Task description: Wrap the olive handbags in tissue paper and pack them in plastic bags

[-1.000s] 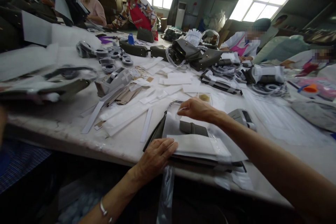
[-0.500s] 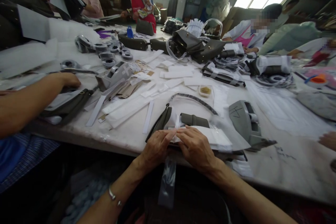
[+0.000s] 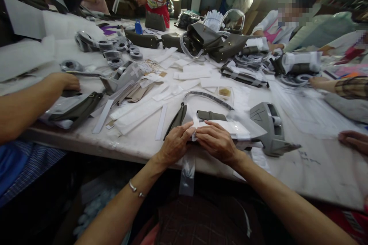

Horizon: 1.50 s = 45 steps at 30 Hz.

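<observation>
- My fingers (image 3: 185,126) are bent, the tips of my left hand (image 3: 174,143) and right hand (image 3: 220,143) all but meeting; my thumbs are mostly hidden, so I cannot tell whether either hand is pinching anything.
- The dark olive handbag (image 3: 177,120) lies right at my fingertips by the near edge of the table (image 3: 304,178), its long axis left to right, roughly along that edge; more of it reaches past my right hand.
- A clear plastic strip (image 3: 187,180) hangs below my fingertips past the edge, crosswise to that axis.
- White wrapping sheet (image 3: 241,128) covers the bag's near part; the olive closure tab (image 3: 211,115) shows just beyond my right fingertips, the wrapped handle (image 3: 211,97) arching farther off.
- The grey tape dispenser (image 3: 266,124) stands to the right, my right hand nearer it.
</observation>
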Each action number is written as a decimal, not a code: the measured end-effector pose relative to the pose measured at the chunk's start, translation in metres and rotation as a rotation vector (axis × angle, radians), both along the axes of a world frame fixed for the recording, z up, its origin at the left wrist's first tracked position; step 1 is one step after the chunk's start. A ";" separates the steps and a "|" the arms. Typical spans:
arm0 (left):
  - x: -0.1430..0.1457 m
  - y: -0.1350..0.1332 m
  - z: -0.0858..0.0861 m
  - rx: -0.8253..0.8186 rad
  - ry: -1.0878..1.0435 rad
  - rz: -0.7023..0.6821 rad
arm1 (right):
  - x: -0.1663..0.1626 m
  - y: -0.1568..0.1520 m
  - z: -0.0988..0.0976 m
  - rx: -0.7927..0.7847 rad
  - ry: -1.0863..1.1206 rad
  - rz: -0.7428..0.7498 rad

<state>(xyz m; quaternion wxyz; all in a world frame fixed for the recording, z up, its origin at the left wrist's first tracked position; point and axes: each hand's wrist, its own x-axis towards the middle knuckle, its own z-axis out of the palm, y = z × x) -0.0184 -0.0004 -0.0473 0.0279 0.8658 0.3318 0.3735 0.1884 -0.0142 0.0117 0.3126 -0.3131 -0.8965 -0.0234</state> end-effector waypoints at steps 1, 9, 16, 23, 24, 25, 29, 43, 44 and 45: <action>0.001 0.004 0.001 0.014 0.021 -0.014 | 0.003 0.004 -0.002 -0.004 0.002 -0.008; 0.000 0.008 0.003 0.148 0.076 -0.114 | 0.002 -0.005 -0.022 -0.074 0.154 -0.083; -0.003 0.008 0.002 0.067 0.033 -0.176 | -0.007 -0.007 -0.015 -0.180 0.384 -0.183; -0.005 0.007 -0.004 -0.016 0.022 -0.114 | -0.012 -0.009 -0.009 -0.267 0.430 -0.216; -0.004 0.007 -0.004 -0.021 0.019 -0.109 | -0.014 -0.008 -0.009 -0.267 0.412 -0.221; -0.004 0.007 -0.004 -0.025 0.015 -0.105 | -0.017 -0.007 -0.009 -0.274 0.408 -0.250; -0.004 0.007 -0.005 -0.034 0.002 -0.107 | -0.025 -0.003 -0.010 -0.372 0.537 -0.480; -0.004 0.007 -0.001 -0.060 0.039 -0.151 | -0.005 0.016 0.019 -0.246 0.438 -0.461; -0.004 0.007 0.001 -0.063 0.039 -0.149 | 0.000 0.025 0.025 -0.246 0.376 -0.479; -0.004 0.007 0.001 -0.067 0.037 -0.146 | 0.007 0.036 0.030 -0.261 0.295 -0.502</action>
